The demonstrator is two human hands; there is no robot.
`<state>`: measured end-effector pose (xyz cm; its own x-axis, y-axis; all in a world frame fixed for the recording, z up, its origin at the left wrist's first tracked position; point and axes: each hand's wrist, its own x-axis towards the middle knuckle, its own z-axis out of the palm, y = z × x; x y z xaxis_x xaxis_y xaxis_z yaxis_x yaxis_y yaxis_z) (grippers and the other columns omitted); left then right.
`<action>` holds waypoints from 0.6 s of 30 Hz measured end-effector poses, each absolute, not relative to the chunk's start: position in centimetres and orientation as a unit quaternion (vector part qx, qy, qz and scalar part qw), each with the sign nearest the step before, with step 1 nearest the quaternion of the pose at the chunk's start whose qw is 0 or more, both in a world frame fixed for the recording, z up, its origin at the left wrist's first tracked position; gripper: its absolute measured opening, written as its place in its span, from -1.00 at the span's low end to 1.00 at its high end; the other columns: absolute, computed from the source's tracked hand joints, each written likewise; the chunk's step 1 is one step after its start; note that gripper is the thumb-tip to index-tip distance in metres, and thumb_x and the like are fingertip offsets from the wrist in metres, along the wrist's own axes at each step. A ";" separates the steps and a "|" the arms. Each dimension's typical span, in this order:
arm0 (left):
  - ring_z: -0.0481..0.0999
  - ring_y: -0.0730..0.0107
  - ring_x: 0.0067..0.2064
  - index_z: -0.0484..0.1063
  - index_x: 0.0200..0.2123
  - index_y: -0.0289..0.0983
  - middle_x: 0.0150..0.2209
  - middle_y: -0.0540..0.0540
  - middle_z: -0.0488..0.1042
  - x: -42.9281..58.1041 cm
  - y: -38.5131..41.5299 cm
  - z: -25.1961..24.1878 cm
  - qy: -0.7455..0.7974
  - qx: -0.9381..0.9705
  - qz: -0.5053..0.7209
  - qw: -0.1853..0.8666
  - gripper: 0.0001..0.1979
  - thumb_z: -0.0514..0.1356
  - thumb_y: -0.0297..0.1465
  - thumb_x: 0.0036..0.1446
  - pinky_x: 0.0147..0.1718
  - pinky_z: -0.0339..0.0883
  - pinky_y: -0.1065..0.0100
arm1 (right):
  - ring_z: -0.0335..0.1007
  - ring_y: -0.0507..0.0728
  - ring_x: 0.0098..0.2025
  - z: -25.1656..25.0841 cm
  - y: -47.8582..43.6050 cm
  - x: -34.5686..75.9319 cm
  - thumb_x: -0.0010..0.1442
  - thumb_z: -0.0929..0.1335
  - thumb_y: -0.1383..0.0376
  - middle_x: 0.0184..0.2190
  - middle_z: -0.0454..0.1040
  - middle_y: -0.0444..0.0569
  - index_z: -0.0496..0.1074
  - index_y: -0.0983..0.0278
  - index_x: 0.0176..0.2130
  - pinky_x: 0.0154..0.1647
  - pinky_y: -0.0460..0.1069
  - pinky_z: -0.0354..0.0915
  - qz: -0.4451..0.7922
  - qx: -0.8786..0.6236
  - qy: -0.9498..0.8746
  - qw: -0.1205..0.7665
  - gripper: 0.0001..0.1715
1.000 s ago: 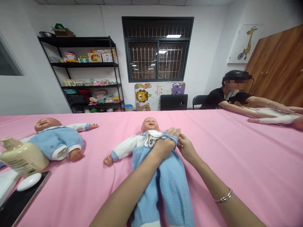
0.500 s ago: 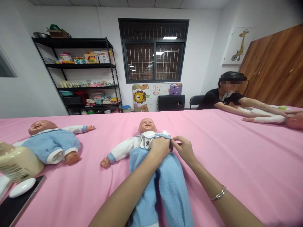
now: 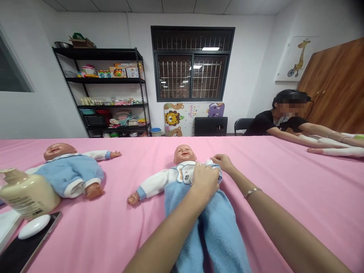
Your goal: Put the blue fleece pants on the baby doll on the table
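Observation:
A baby doll (image 3: 184, 153) lies on its back on the pink-covered table (image 3: 110, 235), dressed in a blue and white fleece outfit (image 3: 178, 195). One sleeved arm of the doll stretches out to the left. My left hand (image 3: 205, 177) is closed on the outfit at the chest, on the right side of the picture, with the cloth bunched under its fingers. Beside the doll's shoulder, my right hand (image 3: 223, 163) has its fingers bent close together at the white cloth; whether they pinch it is hidden. The doll's other arm cannot be made out.
At the left lie a second doll (image 3: 72, 170), a pump bottle (image 3: 30, 195), a phone (image 3: 28, 242) and a white oval object (image 3: 34, 226). Across the table at the right, a person (image 3: 273, 121) reaches towards another doll (image 3: 338, 151). A black shelf (image 3: 102, 79) stands behind.
My right hand has moved up towards the doll's shoulder, away from my left hand. My left hand has shifted slightly over the chest cloth. The whole view has swung a little left.

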<state>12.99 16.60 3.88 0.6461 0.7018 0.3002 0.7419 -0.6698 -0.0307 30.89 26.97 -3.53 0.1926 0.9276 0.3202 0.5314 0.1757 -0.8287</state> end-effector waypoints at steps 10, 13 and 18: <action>0.43 0.11 -0.12 0.32 -0.10 -0.45 -0.18 -0.29 0.46 13.4 17.6 2.4 -0.455 -0.877 -0.154 0.030 -0.61 0.13 -0.36 0.01 -0.08 0.21 0.13 | 0.22 -0.02 -0.53 -1.0 20.3 29.3 -0.13 0.43 -0.06 -0.54 0.34 -0.09 0.37 0.36 -0.36 -0.52 -0.10 0.20 0.400 -0.535 -0.604 0.435 -0.44; 0.44 0.12 -0.13 0.34 -0.12 -0.42 -0.22 -0.28 0.47 13.7 17.3 2.3 -0.452 -0.878 -0.150 0.036 -0.65 0.14 -0.36 0.02 -0.06 0.17 0.13 | 0.12 -0.06 -0.59 -0.6 19.3 29.7 -0.07 0.37 -0.10 -0.65 0.23 -0.15 0.28 0.34 -0.51 -0.61 -0.13 0.07 0.443 -0.553 -0.606 0.362 -0.46; 0.43 0.13 -0.13 0.36 -0.10 -0.30 -0.17 -0.27 0.46 13.8 16.8 2.5 -0.454 -0.872 -0.175 0.051 -0.68 0.11 -0.35 0.05 -0.07 0.14 0.13 | 0.09 -0.05 -0.59 -1.6 20.6 30.4 -0.03 0.34 0.01 -0.65 0.21 -0.18 0.25 0.31 -0.51 -0.62 -0.14 0.02 0.378 -0.564 -0.625 0.385 -0.59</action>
